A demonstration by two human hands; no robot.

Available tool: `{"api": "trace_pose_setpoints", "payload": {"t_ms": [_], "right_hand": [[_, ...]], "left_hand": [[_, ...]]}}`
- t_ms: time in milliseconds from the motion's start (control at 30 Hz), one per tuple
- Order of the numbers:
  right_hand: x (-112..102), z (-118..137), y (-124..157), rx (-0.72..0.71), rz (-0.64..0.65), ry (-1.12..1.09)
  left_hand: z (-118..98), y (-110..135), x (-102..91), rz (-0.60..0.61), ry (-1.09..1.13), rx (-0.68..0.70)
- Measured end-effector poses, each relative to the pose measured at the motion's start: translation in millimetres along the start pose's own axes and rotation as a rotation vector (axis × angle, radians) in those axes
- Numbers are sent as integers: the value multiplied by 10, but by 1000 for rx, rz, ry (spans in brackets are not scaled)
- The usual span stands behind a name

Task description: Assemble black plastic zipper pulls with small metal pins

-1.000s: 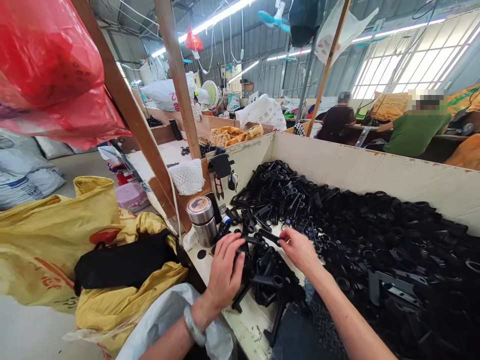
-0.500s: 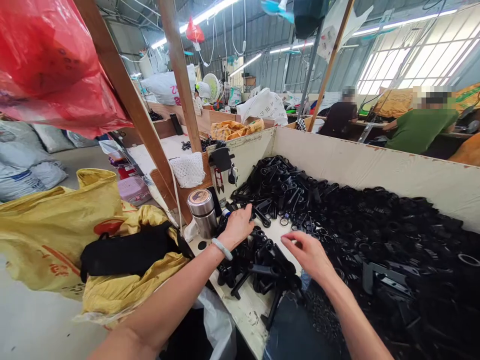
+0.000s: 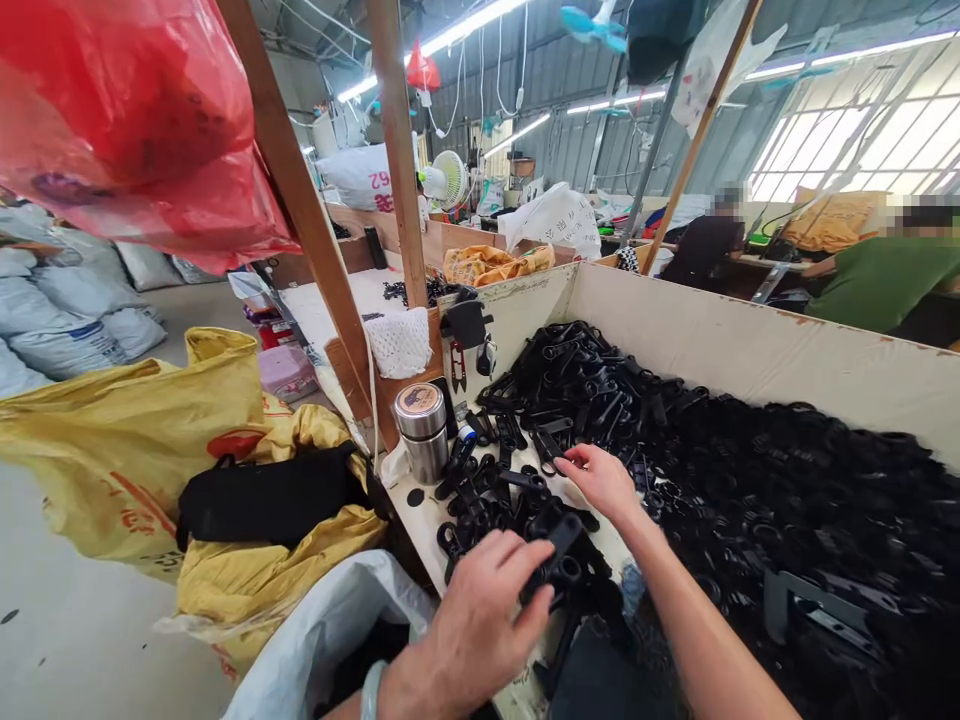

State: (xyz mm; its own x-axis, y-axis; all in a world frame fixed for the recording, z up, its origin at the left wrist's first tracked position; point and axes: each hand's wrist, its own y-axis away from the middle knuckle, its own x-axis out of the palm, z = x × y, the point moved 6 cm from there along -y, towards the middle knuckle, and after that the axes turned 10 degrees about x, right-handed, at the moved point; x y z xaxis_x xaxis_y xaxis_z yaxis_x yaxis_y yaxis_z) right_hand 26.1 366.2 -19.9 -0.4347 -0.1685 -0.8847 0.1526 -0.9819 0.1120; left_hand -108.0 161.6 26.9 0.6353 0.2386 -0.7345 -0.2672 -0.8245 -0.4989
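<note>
My left hand (image 3: 484, 610), with a pale bangle (image 3: 370, 690) at the wrist, is low in the middle of the view. Its thumb and fingers close around a black plastic part with a round end (image 3: 564, 538). Farther out, my right hand (image 3: 606, 485) pinches the edge of another flat black part (image 3: 553, 440) with its thumb and index finger. Between and beyond the hands lies a small heap of similar black parts (image 3: 480, 500) on the pale tabletop (image 3: 429, 535). A far larger pile of black ring-ended parts (image 3: 757, 490) spreads to the right.
A steel flask (image 3: 422, 435) stands left of the small heap. Scissors (image 3: 457, 367) hang on the low partition. An open white sack (image 3: 330, 600) sits below the table edge, beside a yellow sack (image 3: 135, 430). Wooden posts (image 3: 304, 200) rise ahead; two people sit at far tables.
My left hand has come back towards me from beside the flask and now holds a black part. My right hand has reached forward to another part. The view has turned slightly left.
</note>
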Motion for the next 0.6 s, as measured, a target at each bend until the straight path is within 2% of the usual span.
{"api": "trace_pose_setpoints", "payload": {"t_ms": [100,200,300,400,600], "right_hand": [[-212,-230,203,-26,47,-46],[-382,-407,486,-79,170,-88],[-463,-387,614,-124,253,-112],[-391,-85,419,-133,195,-100],[152,869,-182,-103,69,46]], "left_hand": [[-110,195,155,-52,-12,116],[-125,286,265,-103,-65,203],[-97,313,342,-169,-144,218],[-85,301,424,-217,-224,205],[-101,331,462,-330,-265,225]]}}
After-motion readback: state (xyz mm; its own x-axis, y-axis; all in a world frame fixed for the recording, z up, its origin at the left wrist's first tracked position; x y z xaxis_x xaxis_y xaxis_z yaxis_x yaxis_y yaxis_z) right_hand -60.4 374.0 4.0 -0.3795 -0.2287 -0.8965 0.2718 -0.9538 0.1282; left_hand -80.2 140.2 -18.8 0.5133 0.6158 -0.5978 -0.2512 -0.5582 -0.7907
